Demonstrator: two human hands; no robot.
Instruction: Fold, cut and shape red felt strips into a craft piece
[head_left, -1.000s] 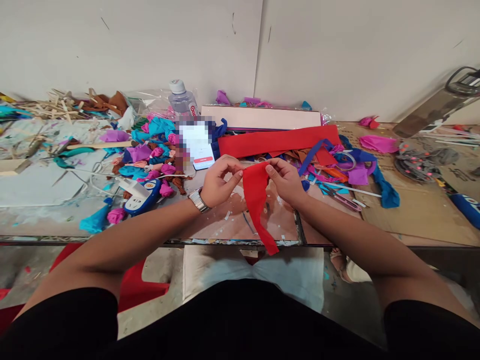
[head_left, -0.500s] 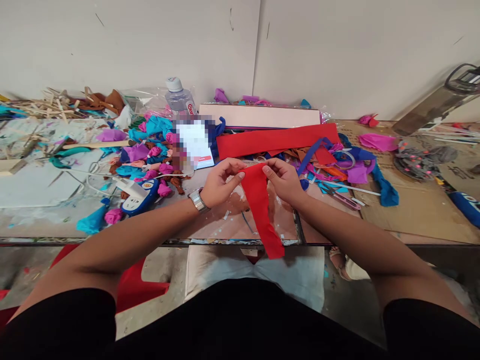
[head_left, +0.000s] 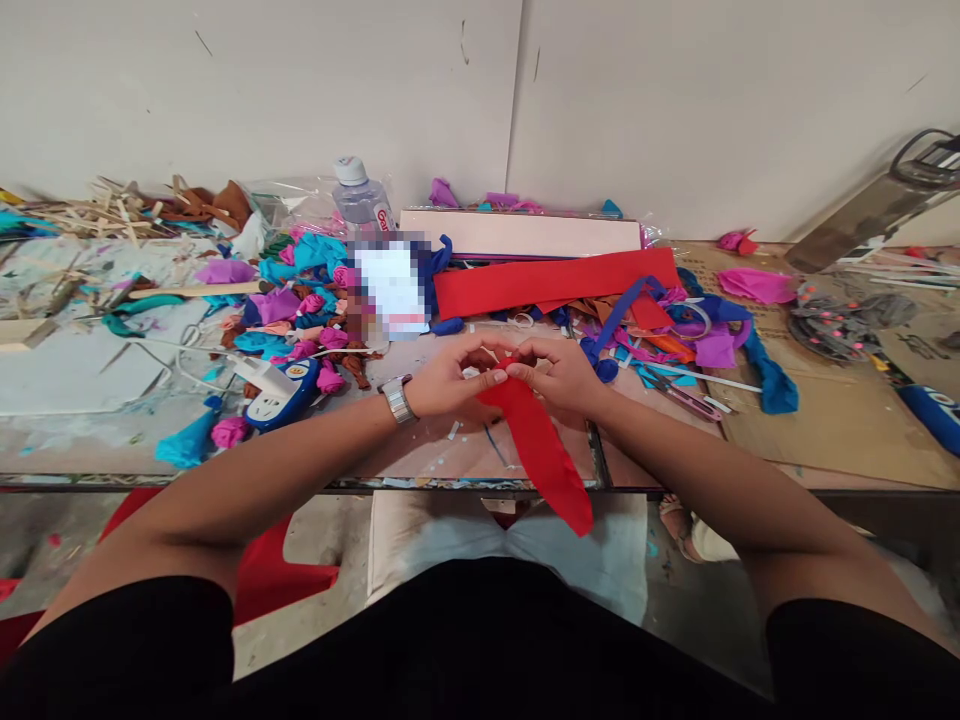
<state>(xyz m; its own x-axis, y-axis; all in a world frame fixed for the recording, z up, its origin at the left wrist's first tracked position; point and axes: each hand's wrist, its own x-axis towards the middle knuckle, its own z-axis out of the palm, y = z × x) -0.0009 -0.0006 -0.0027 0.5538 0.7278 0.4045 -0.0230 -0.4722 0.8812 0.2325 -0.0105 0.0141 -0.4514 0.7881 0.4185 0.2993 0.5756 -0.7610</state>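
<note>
While both hands met at the centre of the frame, the head camera showed a person seated at a cluttered craft table (head_left: pixel 90 440), pinching the top end of a red fabric strip (head_left: pixel 544 455). The left hand (head_left: pixel 450 380), a wristwatch (head_left: pixel 395 398) on its wrist, and the right hand (head_left: pixel 559 372) were closed on the strip from either side, fingertips nearly touching, apparently so the cloth could be gathered or rolled at that end; the exact fold was hidden behind the fingers. The rest of the strip hung free, slanting toward the lower right past the table's front edge and over the person's lap.

Behind the hands, toward the upper centre, a long red fabric band (head_left: pixel 555 280) lay flat in front of a pale board (head_left: pixel 517 232), within easy reach as stock. To the upper left, a heap of rolled fabric flowers (head_left: pixel 300 310) in pink, purple and turquoise spread beside a plastic bottle (head_left: pixel 361 200) standing upright by the wall. A blue-and-white glue gun (head_left: pixel 279 388) rested left of the left wrist. Blue and purple scraps (head_left: pixel 720 335) trailed to the right of the hands, with scissors (head_left: pixel 679 392) lying among them on the tabletop.
</note>
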